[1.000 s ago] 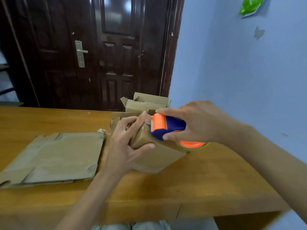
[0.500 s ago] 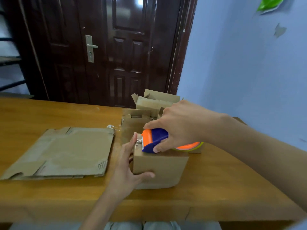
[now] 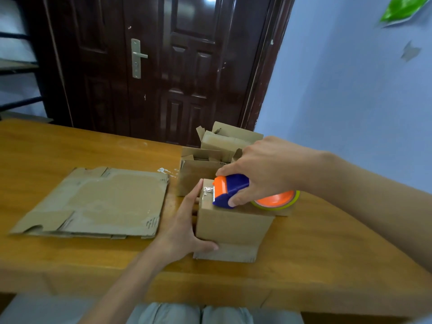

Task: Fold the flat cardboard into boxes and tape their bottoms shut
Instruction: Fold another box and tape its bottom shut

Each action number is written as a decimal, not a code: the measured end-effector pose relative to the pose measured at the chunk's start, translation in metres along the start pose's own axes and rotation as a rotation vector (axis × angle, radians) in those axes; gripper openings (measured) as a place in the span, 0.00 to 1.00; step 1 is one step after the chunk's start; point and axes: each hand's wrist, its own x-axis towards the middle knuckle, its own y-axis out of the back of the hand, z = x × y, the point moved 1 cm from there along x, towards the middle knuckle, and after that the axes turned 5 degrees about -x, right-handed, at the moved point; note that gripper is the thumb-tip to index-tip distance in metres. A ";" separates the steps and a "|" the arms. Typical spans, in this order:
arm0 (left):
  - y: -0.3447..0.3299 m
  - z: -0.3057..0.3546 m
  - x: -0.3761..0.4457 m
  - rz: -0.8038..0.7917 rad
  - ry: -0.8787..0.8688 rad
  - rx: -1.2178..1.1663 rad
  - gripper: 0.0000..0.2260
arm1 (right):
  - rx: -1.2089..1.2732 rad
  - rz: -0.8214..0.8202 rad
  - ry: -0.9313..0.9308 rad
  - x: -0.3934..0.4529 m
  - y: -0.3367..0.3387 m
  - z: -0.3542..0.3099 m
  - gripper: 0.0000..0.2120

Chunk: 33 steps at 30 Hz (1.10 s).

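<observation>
A small brown cardboard box (image 3: 231,228) stands on the wooden table (image 3: 315,258) with its closed flaps facing up. My left hand (image 3: 184,228) grips its left side, thumb on the front face, fingers up the left wall. My right hand (image 3: 264,169) holds a blue and orange tape dispenser (image 3: 230,189) flat on the box's top. Its toothed blade sits near the top's left edge, with a crumpled bit of clear tape there. The orange tape roll (image 3: 277,199) pokes out under my palm. A stack of flat cardboard (image 3: 98,204) lies to the left.
Several folded boxes with open flaps (image 3: 219,150) stand behind the held box, near the table's far edge. A dark wooden door (image 3: 149,66) and a blue wall (image 3: 350,90) lie beyond. My knees show under the table's near edge.
The box went from tilted in my left hand to standing on the table. The dispenser came down onto its top, and my left hand slid to the box's left side.
</observation>
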 end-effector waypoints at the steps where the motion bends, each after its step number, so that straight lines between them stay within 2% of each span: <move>1: 0.000 0.000 0.000 0.007 -0.001 0.009 0.65 | 0.005 0.000 0.004 0.000 0.000 0.000 0.33; 5: -0.001 0.004 0.001 0.020 -0.020 0.123 0.66 | 0.012 0.004 0.004 -0.001 0.001 0.003 0.35; 8: -0.001 0.004 0.005 -0.074 -0.015 0.171 0.69 | 0.014 -0.001 0.004 -0.004 0.001 0.003 0.36; 11: -0.006 0.002 0.007 -0.156 -0.025 0.123 0.69 | 0.011 0.004 0.016 -0.007 0.000 0.002 0.35; 19: -0.007 -0.003 0.008 -0.122 -0.053 0.085 0.67 | 0.020 0.010 0.002 -0.014 0.006 0.008 0.36; 27: -0.019 -0.015 0.000 -0.021 0.036 -0.026 0.67 | 0.012 0.028 0.007 -0.012 -0.001 0.000 0.36; 33: -0.018 -0.005 -0.008 0.073 0.076 0.059 0.59 | 0.011 0.031 0.024 -0.012 0.000 -0.001 0.36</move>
